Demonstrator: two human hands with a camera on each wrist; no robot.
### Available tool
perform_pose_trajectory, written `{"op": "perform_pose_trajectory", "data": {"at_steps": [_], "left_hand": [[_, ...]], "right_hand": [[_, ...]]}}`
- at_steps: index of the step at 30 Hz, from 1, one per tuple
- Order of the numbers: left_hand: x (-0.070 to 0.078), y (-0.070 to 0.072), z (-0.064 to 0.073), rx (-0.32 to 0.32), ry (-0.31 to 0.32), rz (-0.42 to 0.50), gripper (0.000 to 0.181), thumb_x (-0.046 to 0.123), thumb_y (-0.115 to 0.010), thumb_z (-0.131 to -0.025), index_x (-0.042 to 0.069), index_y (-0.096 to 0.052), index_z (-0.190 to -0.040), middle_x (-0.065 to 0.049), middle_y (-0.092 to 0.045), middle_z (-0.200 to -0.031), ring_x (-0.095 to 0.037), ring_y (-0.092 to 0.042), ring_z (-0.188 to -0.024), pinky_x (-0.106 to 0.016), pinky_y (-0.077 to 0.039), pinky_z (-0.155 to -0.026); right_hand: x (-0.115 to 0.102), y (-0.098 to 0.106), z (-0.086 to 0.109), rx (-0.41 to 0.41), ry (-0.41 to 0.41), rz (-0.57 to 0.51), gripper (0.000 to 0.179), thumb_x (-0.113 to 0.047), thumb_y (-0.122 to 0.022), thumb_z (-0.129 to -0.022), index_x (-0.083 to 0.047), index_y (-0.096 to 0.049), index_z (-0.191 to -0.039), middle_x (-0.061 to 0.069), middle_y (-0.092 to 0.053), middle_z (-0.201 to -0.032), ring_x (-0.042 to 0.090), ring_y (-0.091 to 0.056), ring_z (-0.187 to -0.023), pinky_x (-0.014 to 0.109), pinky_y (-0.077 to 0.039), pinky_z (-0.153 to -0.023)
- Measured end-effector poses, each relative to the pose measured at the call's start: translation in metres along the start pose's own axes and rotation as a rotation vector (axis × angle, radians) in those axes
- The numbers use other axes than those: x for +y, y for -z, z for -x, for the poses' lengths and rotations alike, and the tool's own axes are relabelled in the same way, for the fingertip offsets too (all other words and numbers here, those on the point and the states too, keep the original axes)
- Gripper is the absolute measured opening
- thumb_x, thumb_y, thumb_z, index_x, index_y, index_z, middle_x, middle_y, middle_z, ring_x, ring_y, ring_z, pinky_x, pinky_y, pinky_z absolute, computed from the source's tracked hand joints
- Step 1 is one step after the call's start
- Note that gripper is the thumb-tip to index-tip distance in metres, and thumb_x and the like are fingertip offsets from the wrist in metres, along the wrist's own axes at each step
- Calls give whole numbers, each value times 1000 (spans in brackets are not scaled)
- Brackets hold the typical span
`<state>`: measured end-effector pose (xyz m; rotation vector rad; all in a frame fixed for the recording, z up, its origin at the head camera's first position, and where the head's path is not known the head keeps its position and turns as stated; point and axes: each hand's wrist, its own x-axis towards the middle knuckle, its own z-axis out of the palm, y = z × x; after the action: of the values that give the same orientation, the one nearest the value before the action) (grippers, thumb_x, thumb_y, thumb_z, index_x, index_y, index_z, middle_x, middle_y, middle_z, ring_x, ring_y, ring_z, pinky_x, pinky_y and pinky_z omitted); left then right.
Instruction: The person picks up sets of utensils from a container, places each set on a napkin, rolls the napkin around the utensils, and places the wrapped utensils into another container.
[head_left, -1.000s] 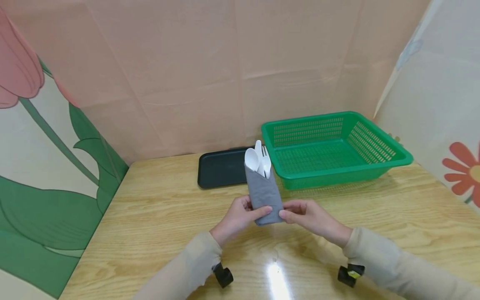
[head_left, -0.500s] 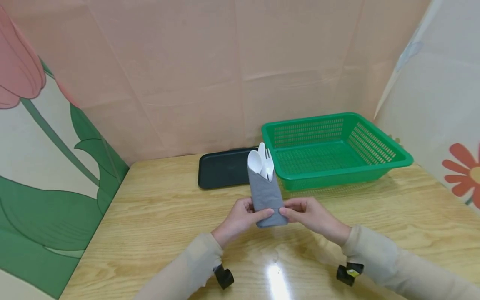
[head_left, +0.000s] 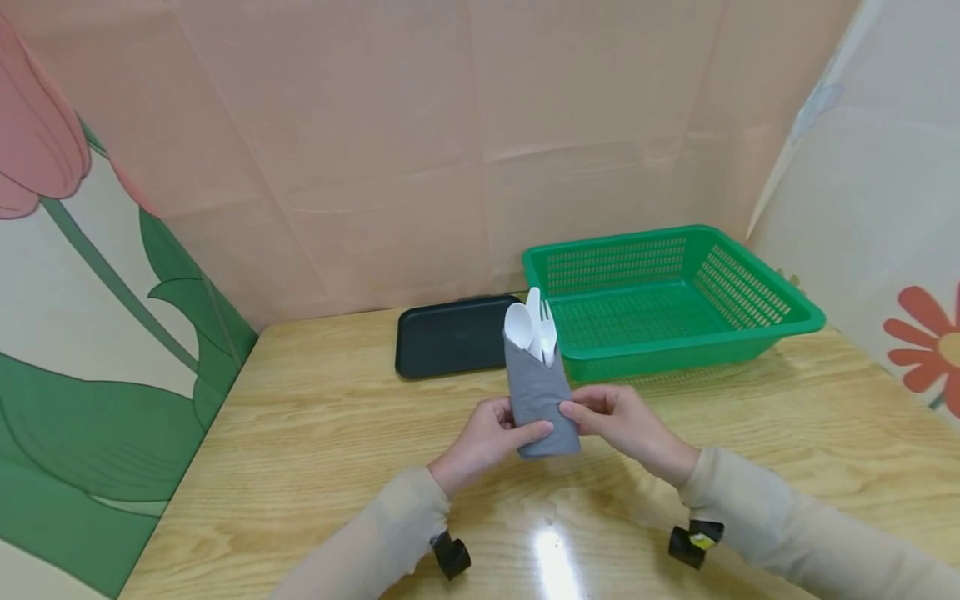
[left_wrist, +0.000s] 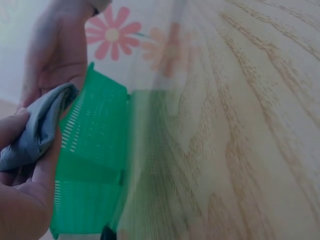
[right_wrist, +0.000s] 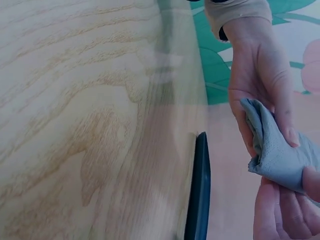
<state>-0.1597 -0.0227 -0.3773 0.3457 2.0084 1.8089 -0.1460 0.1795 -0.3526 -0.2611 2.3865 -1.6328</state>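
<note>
A grey napkin (head_left: 537,392), folded into a pocket, is held up over the table between both hands. From its slanted top edge stick out a white spoon (head_left: 518,325), a white knife (head_left: 533,307) and a white fork (head_left: 547,332). My left hand (head_left: 487,442) grips the lower left side, thumb across the front. My right hand (head_left: 622,423) pinches the right edge, its thumb on the front face. In the right wrist view the folded bottom end of the napkin (right_wrist: 280,150) shows, with fingers behind it. The cutlery handles are hidden inside the pocket.
A black tray (head_left: 450,337) lies at the back of the wooden table (head_left: 322,433). Right of it stands a green plastic basket (head_left: 675,354) with slotted walls. A pink-covered wall (head_left: 360,167) rises behind, with flower-printed panels at both sides.
The napkin with the cutlery has shifted slightly right and a little lower, the left hand moving along with it. The right hand's thumb has slid a bit higher along the napkin's right edge.
</note>
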Motion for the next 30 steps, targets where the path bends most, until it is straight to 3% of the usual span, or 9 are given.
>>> {"op": "perform_pose_trajectory", "data": {"at_steps": [11,21,30], "left_hand": [[4,-8,-3,-3,-37,-37,34,23,-66,-87,5,-62,-115,-12,-68,-112,-17,-66,-98,-29,-53,-82],[14,-15,-9,12,-86,9,42,23,-62,-90,6,-52,-127,-13,-63,-119,-21,-63,-106,-31,-52,-87],[22,-17,-16,-23,-59,-22,40,22,-62,-90,11,-54,-127,-9,-63,-119,-13,-63,-102,-27,-52,-85]], "right_hand": [[-1,3,0,-7,-9,-11,49,-32,-57,-93,7,-56,-122,23,-65,-114,19,-67,-94,33,-55,-78],[-7,15,1,54,-13,-24,51,-31,-57,-93,9,-53,-124,24,-63,-116,10,-67,-90,29,-55,-77],[-9,29,4,47,3,-19,51,-30,-55,-94,9,-51,-126,23,-62,-117,1,-65,-89,29,-55,-79]]}}
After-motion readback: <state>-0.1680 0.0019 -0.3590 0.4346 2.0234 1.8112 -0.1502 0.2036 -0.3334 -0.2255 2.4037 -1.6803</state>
